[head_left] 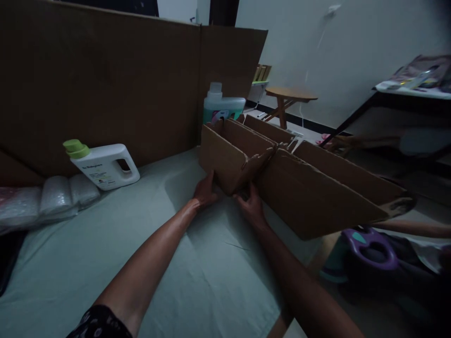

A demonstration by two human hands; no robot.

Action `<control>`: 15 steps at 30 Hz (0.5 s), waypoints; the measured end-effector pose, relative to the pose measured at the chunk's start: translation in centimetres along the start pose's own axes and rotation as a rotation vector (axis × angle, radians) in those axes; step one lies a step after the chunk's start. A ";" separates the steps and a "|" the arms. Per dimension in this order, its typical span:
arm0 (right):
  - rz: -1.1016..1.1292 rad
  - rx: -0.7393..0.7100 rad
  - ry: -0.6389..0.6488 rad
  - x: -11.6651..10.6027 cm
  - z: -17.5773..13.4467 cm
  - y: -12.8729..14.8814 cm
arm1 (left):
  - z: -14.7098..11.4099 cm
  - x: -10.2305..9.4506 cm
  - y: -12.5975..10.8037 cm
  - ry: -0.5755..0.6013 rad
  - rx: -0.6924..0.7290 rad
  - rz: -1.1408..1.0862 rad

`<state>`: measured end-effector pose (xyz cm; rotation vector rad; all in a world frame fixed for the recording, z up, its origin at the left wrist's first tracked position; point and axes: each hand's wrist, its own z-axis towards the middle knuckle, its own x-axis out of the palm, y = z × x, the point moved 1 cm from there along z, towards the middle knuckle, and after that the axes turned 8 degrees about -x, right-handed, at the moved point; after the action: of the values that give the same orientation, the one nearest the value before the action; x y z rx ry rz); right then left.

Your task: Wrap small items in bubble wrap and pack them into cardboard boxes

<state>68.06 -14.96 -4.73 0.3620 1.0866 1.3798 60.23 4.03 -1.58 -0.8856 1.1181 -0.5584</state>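
Observation:
A small open-topped cardboard box (pixel 225 152) sits on the pale green cloth in the middle of the head view. My left hand (pixel 206 190) grips the lower edge of its front side, the fingertips partly hidden against the board. At the box's near bottom corner, my right hand (pixel 252 204) has thumb and fingers closed on the cardboard. A longer open cardboard box (pixel 317 192) lies right beside it, reaching past the table's right edge. Behind the small box is another cardboard compartment (pixel 268 127).
A teal liquid bottle (pixel 225 107) stands behind the boxes. At left, a white bottle with a green cap (pixel 105 165) leans over bubble wrap (pixel 56 196). A tall cardboard panel (pixel 105 84) borders the cloth (pixel 151 225). A purple-handled item (pixel 369 249) is beyond the right edge.

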 end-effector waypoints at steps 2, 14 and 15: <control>-0.037 -0.002 0.004 -0.4 0.1 0.0 | -0.9 0.1 -0.5 0.009 -0.018 0.094; -0.252 -0.165 0.259 -1.4 -1.7 5.2 | -18.2 -1.3 -4.6 0.152 0.061 0.495; -0.265 -0.181 0.282 -1.3 -1.8 5.8 | -20.0 -1.8 -4.9 0.176 0.066 0.515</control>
<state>63.39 -15.47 -0.67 -0.1105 1.1795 1.3014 41.17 -3.71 0.06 -0.4664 1.4186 -0.2456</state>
